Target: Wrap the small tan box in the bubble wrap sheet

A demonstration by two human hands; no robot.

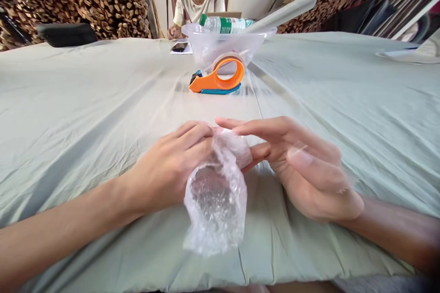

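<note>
My left hand (168,169) grips a clear bubble-wrap bundle (216,192) rolled around something I cannot make out. The bundle's open end faces me just above the table's near edge. My right hand (305,165) meets the bundle's far end with its fingertips, the fingers stretched out, and a strip of clear tape seems stuck near its thumb. An orange tape dispenser (218,78) lies further out on the pale green cloth (85,110) that covers the table.
Behind the dispenser stands a clear plastic tub (206,39) holding a green-labelled bottle (227,24) and a paper roll (285,11). A person (197,2) sits at the far end beside a phone (180,46). Stacked firewood lines the back wall.
</note>
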